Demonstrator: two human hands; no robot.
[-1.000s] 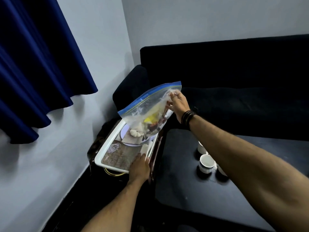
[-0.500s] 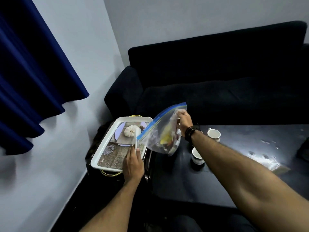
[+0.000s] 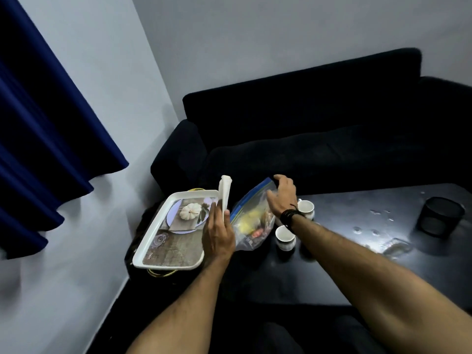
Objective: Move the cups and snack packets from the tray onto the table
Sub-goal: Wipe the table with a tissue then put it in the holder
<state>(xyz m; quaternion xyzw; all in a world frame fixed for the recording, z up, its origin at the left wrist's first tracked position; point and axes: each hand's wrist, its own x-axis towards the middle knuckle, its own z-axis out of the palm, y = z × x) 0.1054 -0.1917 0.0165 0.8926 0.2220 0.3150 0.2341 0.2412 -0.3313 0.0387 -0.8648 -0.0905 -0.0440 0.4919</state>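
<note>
A clear zip bag (image 3: 249,226) with a blue seal and yellow and red snack packets inside rests on the left edge of the black table (image 3: 344,272). My right hand (image 3: 282,198) hovers at the bag's top corner, fingers spread and not gripping it. My left hand (image 3: 218,233) pinches a folded white napkin (image 3: 226,194) and holds it upright above the right rim of the white tray (image 3: 163,215). The tray's bed shows only a printed picture. Two white cups (image 3: 305,208) (image 3: 285,236) stand on the table just right of the bag, partly behind my right wrist.
A black mesh pot (image 3: 440,219) stands at the table's far right, with water drops (image 3: 375,231) in front of it. A dark sofa (image 3: 319,139) runs behind the table. The tray sits on a gold-framed stand (image 3: 161,273) by the wall, below a blue curtain (image 3: 46,139).
My right hand has lowered the snack bag onto the table's edge and loosened its hold. My left hand has lifted the white napkin off the tray.
</note>
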